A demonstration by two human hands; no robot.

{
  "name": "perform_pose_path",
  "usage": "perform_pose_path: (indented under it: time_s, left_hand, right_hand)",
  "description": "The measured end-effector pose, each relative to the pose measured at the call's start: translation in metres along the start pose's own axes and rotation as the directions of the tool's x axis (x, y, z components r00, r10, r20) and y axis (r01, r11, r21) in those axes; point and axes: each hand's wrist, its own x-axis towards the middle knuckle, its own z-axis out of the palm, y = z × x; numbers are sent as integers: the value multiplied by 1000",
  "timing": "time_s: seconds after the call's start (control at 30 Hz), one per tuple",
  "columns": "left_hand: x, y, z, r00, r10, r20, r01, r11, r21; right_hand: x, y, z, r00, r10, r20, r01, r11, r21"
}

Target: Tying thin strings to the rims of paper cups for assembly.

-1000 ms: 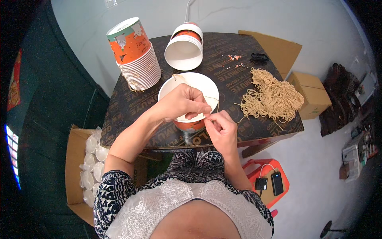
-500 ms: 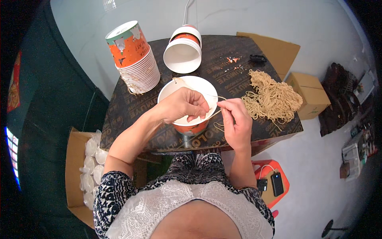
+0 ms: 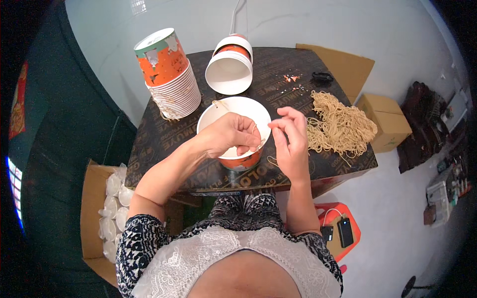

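An orange paper bucket [image 3: 239, 163] with a white inside stands upright near the table's front edge. Over its mouth, my left hand [image 3: 231, 135] pinches a thin beige cord [image 3: 262, 143] close to the right side of the rim. Another bit of the cord shows at the bucket's far left rim. My right hand [image 3: 292, 144] is lifted just right of the bucket, fingers apart, with nothing visible in it. A loose cord end lies on the table beside the right wrist. The left fingers partly hide the cord they hold.
A tall stack of matching buckets [image 3: 174, 89] stands upside down at the back left. More buckets [image 3: 229, 73] lie on their side behind. A tangled cord pile [image 3: 343, 124] and small black object [image 3: 323, 77] are at right. Left below is a carton [image 3: 94, 218] of clear lids.
My right hand has let go of the cord and its fingers have opened and risen slightly. The left hand stays at the rim, still pinching the cord.
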Motion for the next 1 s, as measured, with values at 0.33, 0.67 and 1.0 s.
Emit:
perform_pose_path:
  time_s: [0.33, 0.67, 1.0]
  left_hand:
    - [0, 4, 6, 1000, 29, -8, -28, 996, 83]
    - [-3, 1, 4, 996, 76, -41, -72, 993, 91]
    - [-5, 5, 1, 997, 80, 3, -80, 978, 192]
  right_hand:
    - [-21, -6, 9, 999, 11, 36, -13, 999, 39]
    - [-34, -24, 16, 1000, 3, -16, -2, 995, 100]
    - [-26, -3, 14, 998, -29, 59, 32, 998, -61]
